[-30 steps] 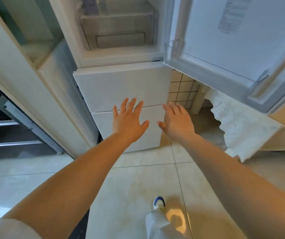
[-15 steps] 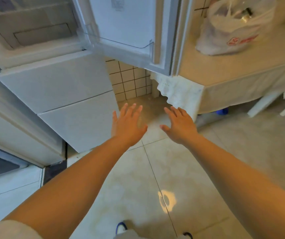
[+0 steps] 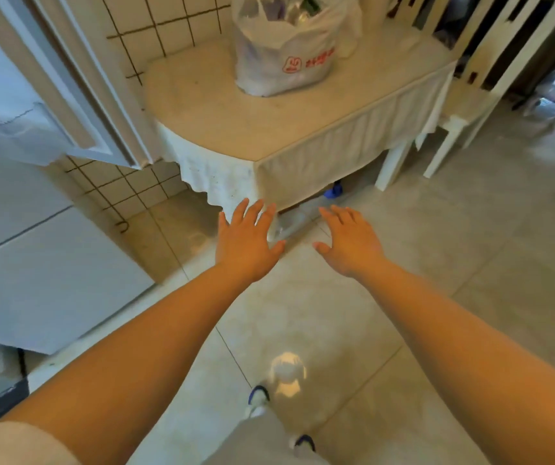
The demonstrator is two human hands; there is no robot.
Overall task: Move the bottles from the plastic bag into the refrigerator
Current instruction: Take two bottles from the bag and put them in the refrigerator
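Observation:
A white plastic bag (image 3: pixel 289 52) with a red logo stands on the table (image 3: pixel 269 129) at the top middle; bottle tops (image 3: pixel 303 11) show dimly in its open mouth. The white refrigerator (image 3: pixel 34 263) fills the left edge, its upper door (image 3: pixel 18 105) swung open toward the table. My left hand (image 3: pixel 247 243) and my right hand (image 3: pixel 350 243) are stretched out in front of me over the floor, palms down, fingers spread, holding nothing. Both hands are well short of the bag and below the table's front edge.
The table wears a white cloth with a hanging skirt (image 3: pixel 336 156). A clear bottle with a blue cap (image 3: pixel 303 213) lies on the floor under it. A white chair (image 3: pixel 470 78) stands at the table's right. Tiled wall (image 3: pixel 155 28) lies behind; pale tiled floor (image 3: pixel 470 263) spreads right.
The view has swung right from the refrigerator to the table and bag, which now sit nearer and more central. Both hands stay outstretched, open and empty.

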